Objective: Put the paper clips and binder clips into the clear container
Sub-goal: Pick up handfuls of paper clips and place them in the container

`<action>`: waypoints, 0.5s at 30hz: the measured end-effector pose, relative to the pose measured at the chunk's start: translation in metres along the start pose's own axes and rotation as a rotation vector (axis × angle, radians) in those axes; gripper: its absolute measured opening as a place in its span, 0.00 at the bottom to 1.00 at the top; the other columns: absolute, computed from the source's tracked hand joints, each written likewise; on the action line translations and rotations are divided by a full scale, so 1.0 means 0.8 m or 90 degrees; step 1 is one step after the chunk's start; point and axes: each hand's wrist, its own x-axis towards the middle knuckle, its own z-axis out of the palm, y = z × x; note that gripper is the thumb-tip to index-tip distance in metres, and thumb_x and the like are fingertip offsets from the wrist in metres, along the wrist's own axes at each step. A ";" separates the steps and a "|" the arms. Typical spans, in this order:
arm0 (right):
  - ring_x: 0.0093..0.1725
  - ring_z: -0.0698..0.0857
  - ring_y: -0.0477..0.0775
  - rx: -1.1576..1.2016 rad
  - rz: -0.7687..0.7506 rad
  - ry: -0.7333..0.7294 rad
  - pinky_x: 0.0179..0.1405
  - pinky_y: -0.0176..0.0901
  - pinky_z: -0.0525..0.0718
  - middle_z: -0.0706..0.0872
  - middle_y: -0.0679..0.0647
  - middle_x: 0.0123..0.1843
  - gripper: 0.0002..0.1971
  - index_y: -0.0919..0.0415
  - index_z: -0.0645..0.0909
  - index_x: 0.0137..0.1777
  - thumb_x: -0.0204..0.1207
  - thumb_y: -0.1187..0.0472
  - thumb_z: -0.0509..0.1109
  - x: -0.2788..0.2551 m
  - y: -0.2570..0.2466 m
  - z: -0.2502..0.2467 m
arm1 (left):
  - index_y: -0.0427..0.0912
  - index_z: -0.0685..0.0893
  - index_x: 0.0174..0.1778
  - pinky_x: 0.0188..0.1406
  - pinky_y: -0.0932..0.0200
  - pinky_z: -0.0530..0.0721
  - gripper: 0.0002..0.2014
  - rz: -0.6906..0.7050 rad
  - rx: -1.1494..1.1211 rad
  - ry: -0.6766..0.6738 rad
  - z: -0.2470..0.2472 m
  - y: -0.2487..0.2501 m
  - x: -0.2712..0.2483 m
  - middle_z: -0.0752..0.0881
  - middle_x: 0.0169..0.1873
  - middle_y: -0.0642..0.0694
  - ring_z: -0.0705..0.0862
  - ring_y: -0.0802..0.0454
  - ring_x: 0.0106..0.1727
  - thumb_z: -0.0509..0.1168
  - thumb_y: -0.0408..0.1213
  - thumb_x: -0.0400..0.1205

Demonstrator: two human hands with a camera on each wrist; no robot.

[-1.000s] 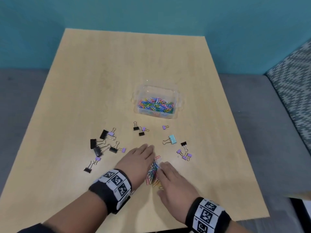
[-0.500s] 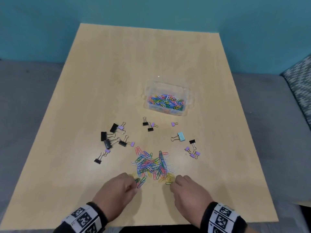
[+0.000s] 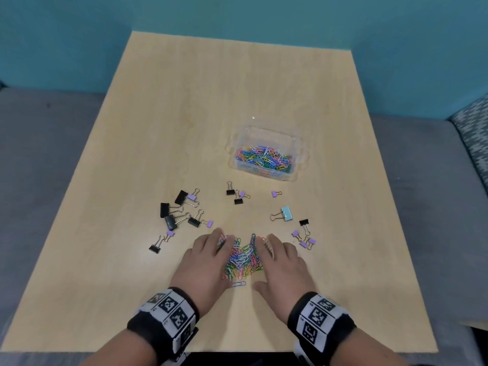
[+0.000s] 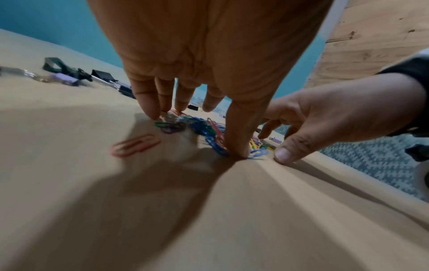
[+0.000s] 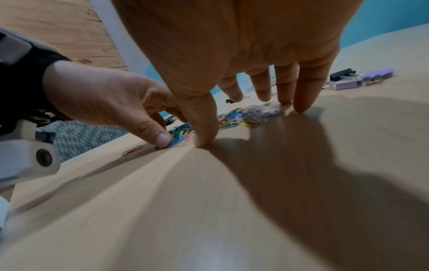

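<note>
A heap of coloured paper clips (image 3: 244, 256) lies near the table's front edge. My left hand (image 3: 207, 260) and right hand (image 3: 281, 261) flank it, fingers straight and fingertips on the wood, cupping the heap from both sides. In the left wrist view my left thumb (image 4: 236, 135) presses down at the heap's near edge, and a pink clip (image 4: 134, 145) lies loose beside it. The clear container (image 3: 299, 157) stands further back, holding many paper clips. Black binder clips (image 3: 169, 210), a teal binder clip (image 3: 286, 213) and purple binder clips (image 3: 303, 240) lie scattered between.
The wooden table (image 3: 211, 101) ends just behind my wrists. More small binder clips (image 3: 237, 196) lie between the heap and the container. A grey couch (image 3: 39, 154) surrounds the table, with a patterned cushion (image 3: 472, 133) at the right.
Half a second ago both hands were drawn back near the front edge with the clips spread out. They have moved forward to either side and pushed the clips into a tighter heap.
</note>
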 end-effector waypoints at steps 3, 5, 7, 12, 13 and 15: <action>0.64 0.70 0.61 0.009 -0.014 0.035 0.55 0.53 0.79 0.68 0.54 0.73 0.39 0.51 0.60 0.78 0.70 0.47 0.73 0.019 -0.009 0.006 | 0.46 0.74 0.70 0.49 0.44 0.84 0.38 -0.008 -0.024 0.041 0.005 0.003 0.012 0.76 0.67 0.42 0.71 0.40 0.60 0.76 0.48 0.63; 0.58 0.73 0.60 0.022 -0.035 0.060 0.49 0.52 0.81 0.74 0.54 0.66 0.33 0.53 0.68 0.73 0.69 0.51 0.74 0.030 -0.012 0.009 | 0.45 0.79 0.64 0.46 0.48 0.85 0.31 -0.009 -0.052 0.076 0.006 0.005 0.017 0.79 0.61 0.43 0.72 0.42 0.55 0.77 0.42 0.63; 0.55 0.73 0.60 0.042 -0.060 0.071 0.44 0.52 0.82 0.76 0.56 0.60 0.24 0.55 0.74 0.66 0.69 0.58 0.74 0.038 -0.015 0.009 | 0.45 0.82 0.59 0.45 0.51 0.83 0.25 -0.009 -0.075 0.099 0.006 0.007 0.021 0.80 0.56 0.44 0.74 0.43 0.51 0.76 0.36 0.65; 0.50 0.72 0.59 0.022 -0.100 0.055 0.36 0.46 0.74 0.75 0.56 0.53 0.18 0.57 0.77 0.52 0.65 0.74 0.69 0.047 -0.015 0.004 | 0.45 0.85 0.44 0.34 0.55 0.81 0.14 0.000 -0.088 0.134 0.006 0.009 0.025 0.80 0.45 0.47 0.76 0.46 0.40 0.75 0.28 0.65; 0.50 0.71 0.60 0.020 -0.106 0.047 0.37 0.47 0.72 0.74 0.57 0.53 0.18 0.58 0.77 0.53 0.65 0.75 0.67 0.048 -0.014 0.002 | 0.46 0.85 0.42 0.32 0.56 0.81 0.14 0.001 -0.085 0.132 0.005 0.009 0.025 0.80 0.43 0.48 0.76 0.47 0.38 0.76 0.28 0.64; 0.52 0.70 0.61 0.021 -0.115 0.025 0.40 0.47 0.69 0.73 0.58 0.55 0.20 0.59 0.75 0.56 0.66 0.77 0.62 0.046 -0.011 -0.005 | 0.46 0.85 0.39 0.29 0.58 0.79 0.15 -0.002 -0.075 0.120 0.004 0.008 0.024 0.80 0.41 0.48 0.76 0.48 0.35 0.77 0.27 0.62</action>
